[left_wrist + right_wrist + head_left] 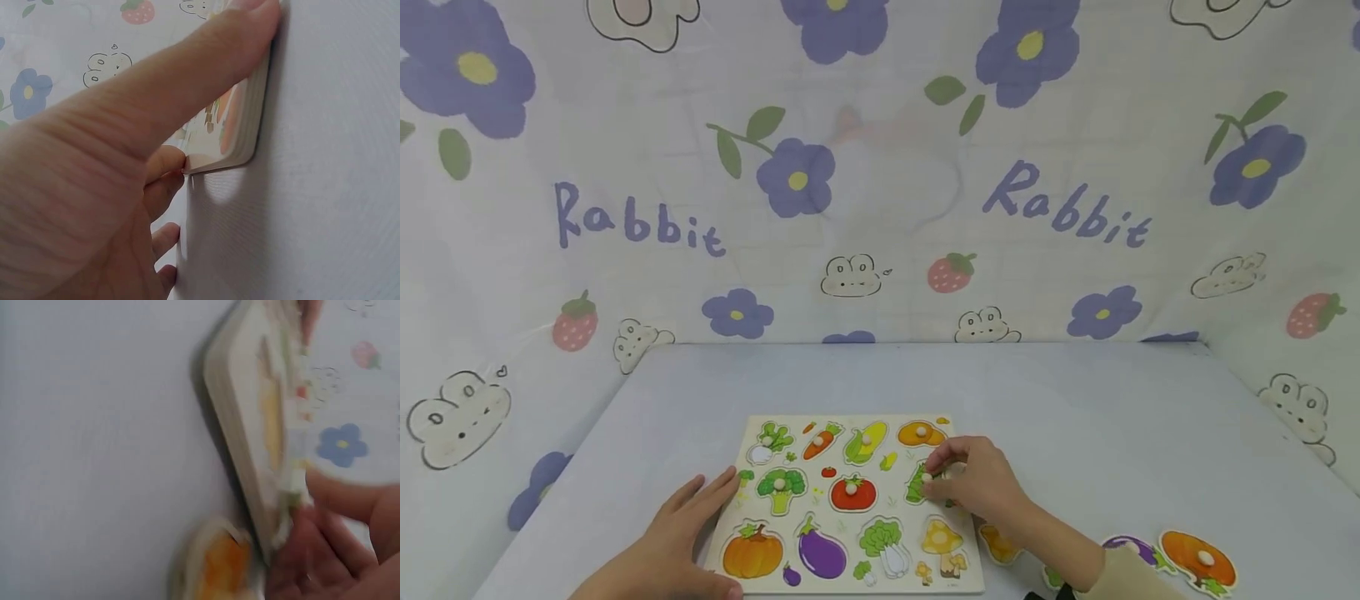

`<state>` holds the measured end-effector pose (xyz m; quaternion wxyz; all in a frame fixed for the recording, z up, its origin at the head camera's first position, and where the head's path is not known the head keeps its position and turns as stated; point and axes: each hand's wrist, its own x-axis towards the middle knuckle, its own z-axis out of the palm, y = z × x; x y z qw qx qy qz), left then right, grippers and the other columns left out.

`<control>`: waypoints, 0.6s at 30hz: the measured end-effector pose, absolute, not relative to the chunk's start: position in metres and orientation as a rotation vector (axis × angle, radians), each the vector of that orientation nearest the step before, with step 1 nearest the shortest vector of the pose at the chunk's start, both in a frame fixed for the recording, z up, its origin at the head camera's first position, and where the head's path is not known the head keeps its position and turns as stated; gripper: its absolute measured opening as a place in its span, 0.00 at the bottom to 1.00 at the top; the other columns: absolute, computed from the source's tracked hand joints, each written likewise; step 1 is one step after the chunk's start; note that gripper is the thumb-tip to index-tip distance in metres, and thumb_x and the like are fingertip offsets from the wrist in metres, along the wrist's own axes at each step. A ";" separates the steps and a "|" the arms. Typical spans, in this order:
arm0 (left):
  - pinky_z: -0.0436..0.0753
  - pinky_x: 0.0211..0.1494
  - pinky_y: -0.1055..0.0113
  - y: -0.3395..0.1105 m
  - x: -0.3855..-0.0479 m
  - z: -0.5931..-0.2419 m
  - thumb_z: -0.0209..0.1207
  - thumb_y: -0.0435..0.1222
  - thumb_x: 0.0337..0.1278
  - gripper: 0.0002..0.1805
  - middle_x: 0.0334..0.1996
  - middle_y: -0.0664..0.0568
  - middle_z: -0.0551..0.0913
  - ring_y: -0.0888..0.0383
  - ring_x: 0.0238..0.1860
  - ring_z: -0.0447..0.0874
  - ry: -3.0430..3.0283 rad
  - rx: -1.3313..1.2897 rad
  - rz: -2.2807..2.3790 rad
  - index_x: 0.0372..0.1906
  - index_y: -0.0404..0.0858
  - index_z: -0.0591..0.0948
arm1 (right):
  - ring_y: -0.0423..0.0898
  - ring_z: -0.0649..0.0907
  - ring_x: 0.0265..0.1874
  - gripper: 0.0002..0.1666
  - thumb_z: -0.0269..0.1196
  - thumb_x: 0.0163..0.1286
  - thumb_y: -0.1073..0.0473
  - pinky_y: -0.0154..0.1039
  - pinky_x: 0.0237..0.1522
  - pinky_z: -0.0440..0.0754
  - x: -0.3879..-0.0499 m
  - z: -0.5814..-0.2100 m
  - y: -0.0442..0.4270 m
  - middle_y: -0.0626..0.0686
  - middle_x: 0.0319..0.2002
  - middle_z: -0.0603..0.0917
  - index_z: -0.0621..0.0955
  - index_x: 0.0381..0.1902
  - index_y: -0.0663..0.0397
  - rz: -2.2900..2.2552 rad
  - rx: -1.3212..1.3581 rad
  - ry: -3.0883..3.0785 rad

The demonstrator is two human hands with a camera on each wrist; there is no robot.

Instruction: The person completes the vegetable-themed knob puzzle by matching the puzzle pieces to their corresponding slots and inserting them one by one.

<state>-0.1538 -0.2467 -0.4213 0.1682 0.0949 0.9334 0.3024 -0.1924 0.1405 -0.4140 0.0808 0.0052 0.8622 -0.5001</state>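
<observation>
A wooden vegetable puzzle board [745, 512] lies flat before me. My left hand [673, 542] rests along its left side, fingers extended, with the thumb at the near left corner. On the board's right side, my right hand [981, 479] pinches a green vegetable puzzle piece [914, 485] by its knob. That piece is at its matching outline; the fingers hide part of it, and whether it sits flush I cannot tell. Knobbed pieces such as broccoli [781, 487], tomato [853, 493] and corn [867, 443] sit in the board. The near row shows pictures without knobs, including an eggplant [822, 552].
Right of the board lie loose pieces: an orange-yellow one [998, 546] close to its edge, a purple eggplant piece [1127, 547] and an orange pumpkin piece [1198, 562]. A green piece [1051, 577] is partly under the right forearm. A printed curtain [895, 200] hangs behind the table.
</observation>
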 end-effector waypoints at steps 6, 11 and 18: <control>0.48 0.62 0.24 -0.244 -0.151 -0.421 0.78 0.60 0.22 0.69 0.78 0.55 0.51 0.37 0.74 0.34 2.667 0.303 0.861 0.77 0.45 0.58 | 0.49 0.82 0.28 0.13 0.70 0.64 0.57 0.39 0.26 0.83 -0.180 -0.378 0.222 0.52 0.44 0.86 0.86 0.46 0.50 -1.327 -0.641 2.404; 0.47 0.63 0.25 -0.240 -0.151 -0.421 0.78 0.62 0.20 0.70 0.78 0.54 0.51 0.37 0.75 0.34 2.706 0.303 0.830 0.77 0.45 0.59 | 0.48 0.82 0.31 0.11 0.64 0.68 0.68 0.39 0.30 0.84 -0.180 -0.360 0.326 0.58 0.41 0.87 0.86 0.46 0.55 -1.255 -0.936 2.179; 0.46 0.65 0.27 -0.242 -0.153 -0.422 0.77 0.63 0.21 0.69 0.77 0.53 0.52 0.37 0.75 0.35 2.724 0.316 0.803 0.77 0.45 0.59 | 0.54 0.76 0.23 0.16 0.59 0.65 0.78 0.45 0.17 0.74 -0.186 -0.393 0.422 0.65 0.42 0.86 0.85 0.47 0.65 -1.320 -0.857 1.902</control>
